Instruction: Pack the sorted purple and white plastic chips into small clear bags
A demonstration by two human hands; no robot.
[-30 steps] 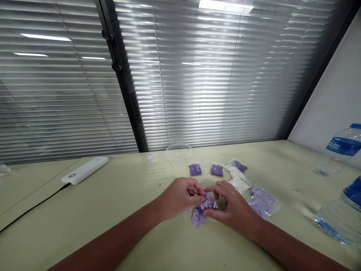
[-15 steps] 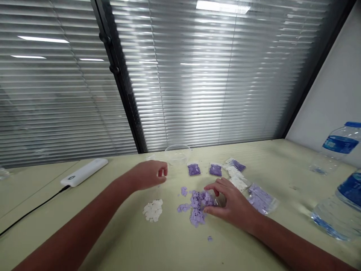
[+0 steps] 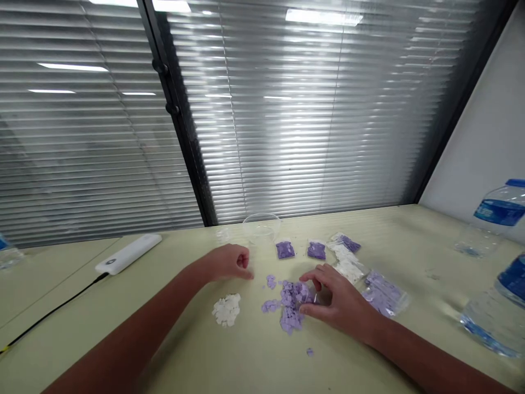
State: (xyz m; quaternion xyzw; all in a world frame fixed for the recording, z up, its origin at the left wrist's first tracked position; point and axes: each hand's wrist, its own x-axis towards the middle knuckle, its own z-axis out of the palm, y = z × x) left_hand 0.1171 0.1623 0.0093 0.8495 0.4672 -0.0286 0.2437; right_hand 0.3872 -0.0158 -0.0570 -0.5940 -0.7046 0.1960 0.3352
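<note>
A heap of small flat light-purple pieces [image 3: 290, 318] lies on the table in front of me. My right hand [image 3: 333, 295] curves around a clear plastic container [image 3: 315, 298] at the heap's right side, thumb and fingers on either side of it. Purple pieces show at its mouth; its full shape is hidden by my hand. My left hand [image 3: 230, 262] hovers left of the heap with fingers curled and pressed together; whatever is between them is hidden. Below it lies a small pile of white pieces [image 3: 226, 310]. A lone purple piece [image 3: 309, 352] sits nearer to me.
Behind the heap are a clear round bowl [image 3: 262, 232], dark-purple packets [image 3: 285, 250], white packets [image 3: 346, 262] and a light-purple bag [image 3: 383, 293]. Large water bottles [image 3: 494, 312] stand at right. A white device [image 3: 129, 254] with a black cable lies at left.
My left hand has lowered slightly and moved right, its fingers curling closer together. My right hand stays around the clear container. The whole view has shifted a little.
</note>
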